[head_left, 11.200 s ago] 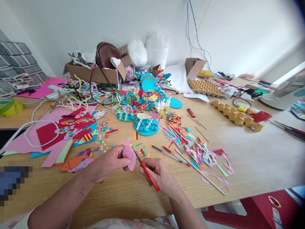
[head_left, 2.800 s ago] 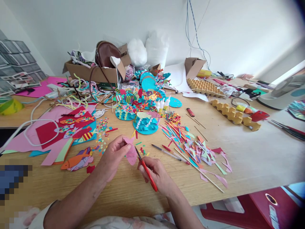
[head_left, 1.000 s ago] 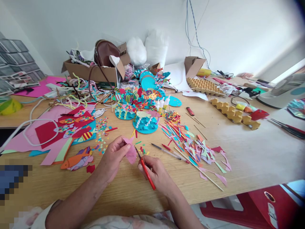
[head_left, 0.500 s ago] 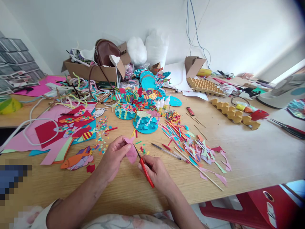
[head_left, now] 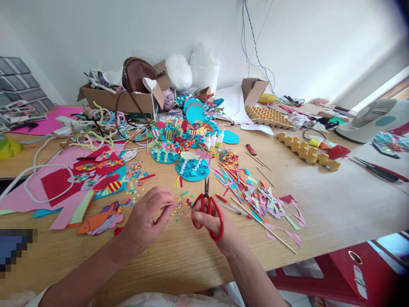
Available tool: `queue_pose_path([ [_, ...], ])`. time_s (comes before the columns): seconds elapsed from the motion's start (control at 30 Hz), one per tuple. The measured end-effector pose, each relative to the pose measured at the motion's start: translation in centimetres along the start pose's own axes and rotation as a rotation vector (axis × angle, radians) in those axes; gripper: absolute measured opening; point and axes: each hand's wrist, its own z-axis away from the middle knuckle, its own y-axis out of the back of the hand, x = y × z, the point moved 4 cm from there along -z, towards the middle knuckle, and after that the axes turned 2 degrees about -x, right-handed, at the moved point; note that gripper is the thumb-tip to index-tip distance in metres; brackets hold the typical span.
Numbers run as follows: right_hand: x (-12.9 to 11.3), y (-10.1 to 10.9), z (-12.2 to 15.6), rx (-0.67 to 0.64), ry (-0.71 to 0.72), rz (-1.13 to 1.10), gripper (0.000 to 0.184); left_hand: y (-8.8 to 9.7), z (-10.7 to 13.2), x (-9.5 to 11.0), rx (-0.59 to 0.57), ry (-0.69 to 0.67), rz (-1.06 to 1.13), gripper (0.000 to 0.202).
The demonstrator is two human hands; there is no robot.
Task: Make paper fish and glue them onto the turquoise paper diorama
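Observation:
My right hand (head_left: 212, 224) is closed around red-handled scissors (head_left: 207, 194), fingers through the loops. Their dark blades point away from me, slightly apart at the tips, with nothing between them. To the left, my left hand (head_left: 148, 219) pinches a pink paper fish (head_left: 171, 205) between thumb and fingers; only a thin edge of it shows, the rest hidden by the hand. Small confetti bits (head_left: 182, 209) lie on the table between the hands. Finished paper fish (head_left: 100, 219) lie in a stack left of my left hand.
Blue decorated discs (head_left: 193, 170) with paper fish stand ahead. Paper scraps (head_left: 266, 200), a wooden stick (head_left: 265, 226) and pens (head_left: 231, 208) lie to the right. Coloured sheets (head_left: 32, 187) cover the left. Egg-carton strips (head_left: 308, 153) and a cardboard box (head_left: 111, 102) are farther back.
The scissors have come away from the pink fish and turned upright in my right hand. My left hand has turned, so the fish shows only as an edge. The view has shifted slightly.

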Motion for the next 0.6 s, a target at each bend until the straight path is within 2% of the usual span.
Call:
queue_pose_path([
  [0.1, -1.2, -0.5, 0.1, 0.109, 0.098, 0.192, 0.024, -0.3, 0.3, -0.1, -0.039, -0.076, -0.087, 0.012],
  [0.2, -2.5, -1.3, 0.1, 0.159, 0.231, 0.383, 0.016, -0.7, 0.3, -0.2, -0.067, -0.089, -0.125, 0.014],
  [0.37, -3.5, -2.4, -0.7, 0.085, 0.3, 0.566, 0.015, -0.9, 0.2, -0.2, -0.093, -0.063, -0.112, 0.015],
  [0.47, -3.8, -2.8, -1.2, 0.038, 0.357, 0.59, 0.008, -0.9, 0.3, -0.2, -0.091, -0.068, -0.074, 0.015],
  [0.6, -4.1, -3.0, -1.5, 0.01, 0.366, 0.638, 0.005, -0.9, 0.4, -0.6, -0.067, 0.043, 0.039, 0.013],
])
